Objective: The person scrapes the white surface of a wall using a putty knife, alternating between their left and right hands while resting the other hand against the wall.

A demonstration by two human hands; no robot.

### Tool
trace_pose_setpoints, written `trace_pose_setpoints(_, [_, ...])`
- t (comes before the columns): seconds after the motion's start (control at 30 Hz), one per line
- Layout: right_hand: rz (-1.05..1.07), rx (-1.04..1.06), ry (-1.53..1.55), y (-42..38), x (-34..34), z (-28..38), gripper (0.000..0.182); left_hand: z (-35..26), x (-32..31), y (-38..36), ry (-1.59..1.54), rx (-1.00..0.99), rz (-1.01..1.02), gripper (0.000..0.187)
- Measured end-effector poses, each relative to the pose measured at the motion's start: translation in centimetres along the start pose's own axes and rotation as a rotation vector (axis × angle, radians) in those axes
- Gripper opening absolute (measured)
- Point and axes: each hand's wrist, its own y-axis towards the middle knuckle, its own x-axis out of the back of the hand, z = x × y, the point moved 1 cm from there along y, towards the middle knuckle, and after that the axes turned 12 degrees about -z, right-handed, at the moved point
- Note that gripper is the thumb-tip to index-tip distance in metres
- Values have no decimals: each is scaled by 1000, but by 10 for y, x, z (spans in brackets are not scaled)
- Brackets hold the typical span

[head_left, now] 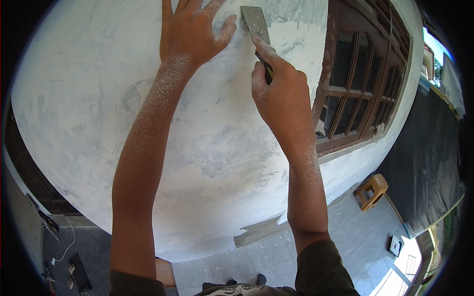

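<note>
My left hand (190,34) lies spread against the white, patchy wall (212,143), its fingertips cut off by the top edge of the view. To its right, my right hand (284,84) is wrapped round the dark handle of a putty knife (256,23). The knife's flat metal blade points up and rests at the wall, with bits of white material on it. My right index finger lies along the base of the blade. White dust covers both forearms.
A brown wooden window (358,79) is right of my right hand. Below stand a tan stool (371,191) and a small white-and-black object (394,245) on the tiled floor (340,237). Dark sheeting (419,163) hangs at the far right. A white cable (73,239) lies at lower left.
</note>
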Motion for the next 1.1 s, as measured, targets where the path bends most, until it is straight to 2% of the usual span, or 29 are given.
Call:
trace_pose_setpoints(0.47, [29,-3,-30,-8,-5,1,37,1,-2,-1,18,-41,5,59])
trace_pose_setpoints(0.53, [95,-158,24,14,-5,10,43,0,-3,-1,11,-47,1,56])
trace_pose_setpoints(0.57, [92,-162,22,10,-6,7,43,-1,-3,-1,7,-51,2,56])
trace_pose_setpoints(0.63, [1,-4,26,-2,-10,-2,38,-2,0,-1,-30,-37,14,54])
trace_pose_setpoints(0.73, [45,-15,-10,-19,-4,-5,38,-2,0,-2,-34,-39,10,52])
trace_pose_setpoints(0.83, [-40,6,25,8,-13,-4,38,-3,0,-1,-33,-28,25,53])
trace_pose_setpoints(1.03, [16,21,-26,-18,-2,-2,38,-1,0,-1,-51,-34,15,52])
trace_pose_setpoints(1.1, [0,13,3,-2,-10,-3,38,-1,1,0,-47,-32,10,52])
